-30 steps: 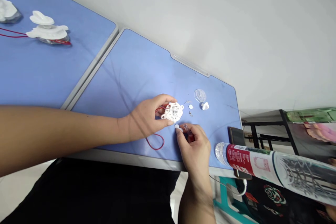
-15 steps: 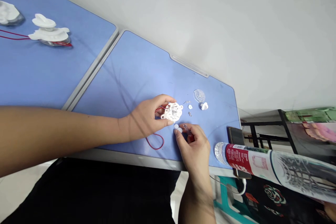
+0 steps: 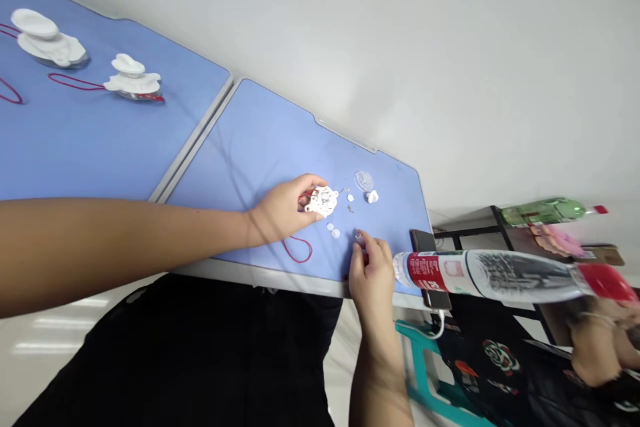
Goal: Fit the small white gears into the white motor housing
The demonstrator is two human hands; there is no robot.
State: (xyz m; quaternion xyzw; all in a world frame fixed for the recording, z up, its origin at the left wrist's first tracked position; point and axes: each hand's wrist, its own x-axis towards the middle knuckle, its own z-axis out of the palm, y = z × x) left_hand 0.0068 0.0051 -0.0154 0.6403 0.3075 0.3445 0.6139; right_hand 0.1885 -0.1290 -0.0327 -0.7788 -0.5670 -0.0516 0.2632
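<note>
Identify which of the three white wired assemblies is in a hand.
The held assembly, gripped by the left hand on the right table; the middle assembly and far-left assembly rest on the left table, no hand near.

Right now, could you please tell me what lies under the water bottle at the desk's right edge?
A dark phone lies on the blue desk, crossed by the water bottle; a white cable leaves its near end. The bottle covers the phone's middle, so contact is unclear.

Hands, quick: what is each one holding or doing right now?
Left hand: closed, holding the white round plastic part at its edge.
Right hand: closed on a small clear-tipped item, mostly hidden in the fingers.
</note>
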